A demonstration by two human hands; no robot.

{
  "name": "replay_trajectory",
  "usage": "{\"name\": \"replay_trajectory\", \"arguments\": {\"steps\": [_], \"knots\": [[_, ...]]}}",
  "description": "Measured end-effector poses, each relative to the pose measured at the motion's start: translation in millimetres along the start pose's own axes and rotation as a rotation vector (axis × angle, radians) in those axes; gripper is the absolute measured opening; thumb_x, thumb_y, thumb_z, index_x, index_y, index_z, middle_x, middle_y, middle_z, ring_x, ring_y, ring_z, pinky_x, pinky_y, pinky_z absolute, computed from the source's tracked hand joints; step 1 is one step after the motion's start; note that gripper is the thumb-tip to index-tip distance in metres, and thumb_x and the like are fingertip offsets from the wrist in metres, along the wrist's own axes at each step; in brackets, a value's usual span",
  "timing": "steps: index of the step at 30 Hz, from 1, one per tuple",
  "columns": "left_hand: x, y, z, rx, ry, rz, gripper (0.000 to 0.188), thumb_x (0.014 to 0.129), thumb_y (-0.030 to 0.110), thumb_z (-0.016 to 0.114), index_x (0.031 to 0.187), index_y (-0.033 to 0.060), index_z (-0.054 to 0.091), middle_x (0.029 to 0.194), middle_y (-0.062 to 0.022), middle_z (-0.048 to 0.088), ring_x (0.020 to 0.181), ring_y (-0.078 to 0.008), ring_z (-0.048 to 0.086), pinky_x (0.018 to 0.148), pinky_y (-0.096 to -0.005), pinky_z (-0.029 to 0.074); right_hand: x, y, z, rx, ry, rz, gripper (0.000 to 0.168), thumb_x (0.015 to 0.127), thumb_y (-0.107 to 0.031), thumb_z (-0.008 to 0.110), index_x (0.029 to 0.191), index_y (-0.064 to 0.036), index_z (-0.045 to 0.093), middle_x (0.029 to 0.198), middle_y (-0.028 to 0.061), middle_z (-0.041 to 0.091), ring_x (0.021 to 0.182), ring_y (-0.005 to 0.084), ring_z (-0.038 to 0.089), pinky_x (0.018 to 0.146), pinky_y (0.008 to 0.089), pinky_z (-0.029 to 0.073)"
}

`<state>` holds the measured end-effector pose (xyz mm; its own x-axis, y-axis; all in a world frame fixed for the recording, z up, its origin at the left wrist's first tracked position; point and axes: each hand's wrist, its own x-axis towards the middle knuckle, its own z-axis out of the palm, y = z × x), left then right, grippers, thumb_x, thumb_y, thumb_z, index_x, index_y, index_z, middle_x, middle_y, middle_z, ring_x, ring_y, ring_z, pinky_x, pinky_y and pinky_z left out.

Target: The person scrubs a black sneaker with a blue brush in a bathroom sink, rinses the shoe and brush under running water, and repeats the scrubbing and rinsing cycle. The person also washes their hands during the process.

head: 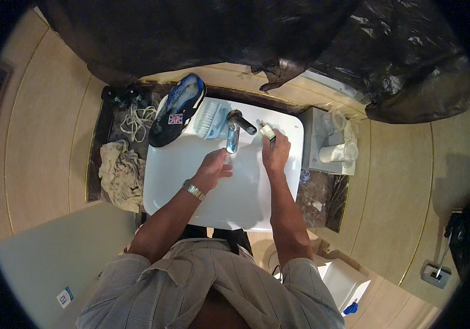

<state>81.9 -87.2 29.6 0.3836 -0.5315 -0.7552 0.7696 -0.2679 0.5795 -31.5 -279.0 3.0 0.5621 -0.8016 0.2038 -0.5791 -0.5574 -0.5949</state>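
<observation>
Over the white washbasin, my left hand is just under the spout of the chrome faucet, fingers apart and nothing visible in it. A metal-band watch sits on that wrist. At the basin's back right, my right hand grips a small cream-coloured block with a dark side; its exact kind is unclear. A light blue scrub brush with white bristles lies left of the faucet. Beside it, a black shoe with a blue-edged opening and a flag patch rests on the basin's back-left corner.
White shoelaces and a crumpled patterned cloth lie on the dark stone counter at left. A grey box with a white cup-like container is at right. Black plastic sheeting hangs across the back.
</observation>
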Motion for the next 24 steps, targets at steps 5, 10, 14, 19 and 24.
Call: {"name": "replay_trajectory", "arguments": {"steps": [5, 10, 14, 19, 24], "knots": [[-30.9, -6.2, -19.0, 0.686, 0.176, 0.703, 0.04, 0.104, 0.023, 0.06, 0.139, 0.003, 0.055, 0.133, -0.0145, 0.06, 0.115, -0.0238, 0.063, 0.094, -0.0406, 0.056, -49.7, -15.8, -9.5, 0.298, -0.016, 0.131, 0.045, 0.086, -0.01, 0.079, 0.124, -0.001, 0.058, 0.104, 0.0207, 0.066, 0.088, 0.0345, 0.066, 0.079, 0.0453, 0.054], [-60.1, 61.5, 23.9, 1.032, 0.152, 1.267, 0.042, 0.098, 0.002, 0.058, 0.14, 0.0028, 0.055, 0.145, -0.0183, 0.056, 0.133, -0.0356, 0.053, 0.114, -0.0441, 0.042, -96.0, 2.2, 2.2, 0.293, -0.151, 0.211, 0.045, 0.081, -0.011, 0.084, 0.117, -0.003, 0.059, 0.093, 0.0144, 0.066, 0.082, 0.0268, 0.068, 0.076, 0.0402, 0.056], [-49.1, 70.4, 27.5, 1.247, 0.022, 1.338, 0.049, 0.091, -0.002, 0.059, 0.139, 0.0037, 0.056, 0.147, -0.0182, 0.054, 0.134, -0.039, 0.052, 0.115, -0.0475, 0.04, -114.7, 7.9, 20.8, 0.453, -0.276, 0.329, 0.043, 0.08, -0.014, 0.084, 0.117, -0.007, 0.063, 0.1, 0.0147, 0.069, 0.088, 0.0295, 0.068, 0.082, 0.0406, 0.056], [-45.5, 63.2, 26.3, 1.417, 0.04, 1.303, 0.055, 0.084, -0.005, 0.062, 0.139, 0.0062, 0.059, 0.151, -0.0137, 0.053, 0.136, -0.0371, 0.049, 0.115, -0.0485, 0.04, -119.4, 3.4, 52.7, 0.275, -0.427, 0.219, 0.049, 0.079, -0.015, 0.082, 0.124, -0.007, 0.063, 0.108, 0.0193, 0.068, 0.106, 0.0375, 0.065, 0.095, 0.0468, 0.053], [-49.2, 43.6, 29.6, 1.488, 0.048, 1.331, 0.052, 0.085, 0.002, 0.065, 0.137, 0.0067, 0.062, 0.158, -0.013, 0.046, 0.144, -0.036, 0.043, 0.117, -0.0517, 0.036, -112.7, -5.9, 86.5, 0.122, -0.463, 0.043, 0.039, 0.084, -0.011, 0.076, 0.119, -0.004, 0.061, 0.109, 0.0215, 0.066, 0.1, 0.0408, 0.064, 0.089, 0.05, 0.053]]}}
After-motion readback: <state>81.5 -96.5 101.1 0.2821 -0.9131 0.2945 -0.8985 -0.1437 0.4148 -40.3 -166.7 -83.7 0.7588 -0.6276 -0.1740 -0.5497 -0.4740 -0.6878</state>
